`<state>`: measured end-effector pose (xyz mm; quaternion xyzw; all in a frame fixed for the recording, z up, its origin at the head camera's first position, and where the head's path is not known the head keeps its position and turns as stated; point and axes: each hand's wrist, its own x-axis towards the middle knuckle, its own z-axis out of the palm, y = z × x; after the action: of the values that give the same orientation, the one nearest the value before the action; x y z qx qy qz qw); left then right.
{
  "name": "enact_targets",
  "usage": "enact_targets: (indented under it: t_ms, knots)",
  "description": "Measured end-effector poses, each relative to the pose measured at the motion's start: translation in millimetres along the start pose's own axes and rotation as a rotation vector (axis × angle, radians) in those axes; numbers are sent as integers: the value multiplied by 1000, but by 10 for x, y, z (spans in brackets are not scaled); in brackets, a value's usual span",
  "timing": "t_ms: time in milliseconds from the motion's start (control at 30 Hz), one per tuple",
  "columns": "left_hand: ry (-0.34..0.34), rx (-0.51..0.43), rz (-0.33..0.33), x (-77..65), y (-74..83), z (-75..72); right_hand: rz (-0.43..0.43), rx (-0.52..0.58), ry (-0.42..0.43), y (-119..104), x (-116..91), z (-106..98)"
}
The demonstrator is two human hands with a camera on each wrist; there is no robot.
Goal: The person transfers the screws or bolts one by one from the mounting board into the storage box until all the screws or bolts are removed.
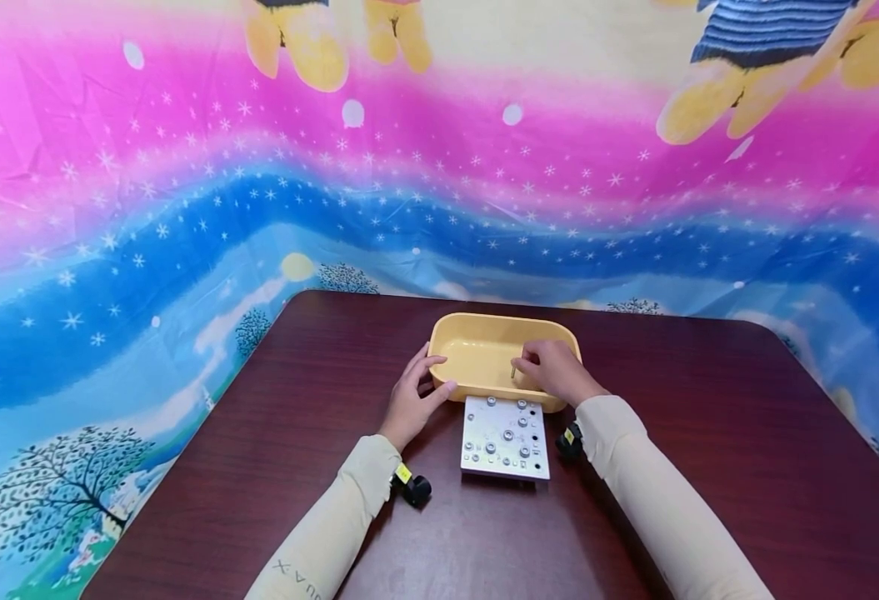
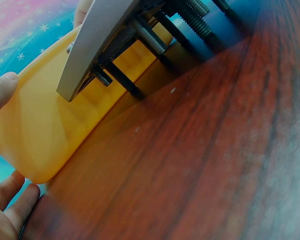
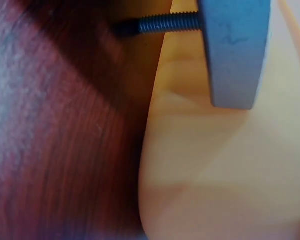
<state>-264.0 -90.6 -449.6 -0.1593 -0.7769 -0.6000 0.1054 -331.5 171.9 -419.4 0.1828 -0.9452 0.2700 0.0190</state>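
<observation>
Yellow tray (image 1: 472, 358) first, going by the head view: sitting toward the far edge of the dark wood table (image 1: 312, 375), up at 12 o'clock. With the left hand (image 1: 412, 403), holding the tray by its left end, curling fingers over the rim at 9 o'clock and keeping the thumb on the corner at 8, so basically clamping onto it. With the right hand (image 1: 556, 371), reaching in over the 4 o'clock side and pinching a thin metal pin (image 1: 513, 372), so closing tight on that. Pointing it downward inside the tray, a bit toward 5 o'clock from the middle; not telling from here whether it's touching the floor of the tray. Also spotting a silver metal plate (image 1: 480, 433) right by the tray at 6 o'clock, carrying a bunch of round-headed bolts (image 1: 508, 435). Seeing a snowflake-print cloth (image 1: 409, 212) hanging behind at 12.

Moving to the left wrist view: looking at the tray's outer wall from about 9 to 11 o'clock, catching the left thumb against it at 9 and more left-hand fingers around its corner at 8. Looking under the plate near 12, showing threaded bolt ends poking down toward the table.

Finishing with the right wrist view: filling the 3 o'clock half with tray wall, catching a plate corner between 1 and 2, plus one threaded bolt at 12, pointing toward 9.
</observation>
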Motion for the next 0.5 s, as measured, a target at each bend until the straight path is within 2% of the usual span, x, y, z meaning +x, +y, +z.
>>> enact_targets:
  t_ms: [233, 500]
  knots:
    - [1, 6, -16, -3, 19, -3, -44, 29, 101, -15, -23, -22]
    - [2, -4, -8, 0, 16, 3, -87, 22, 137, -79, -90, -127]
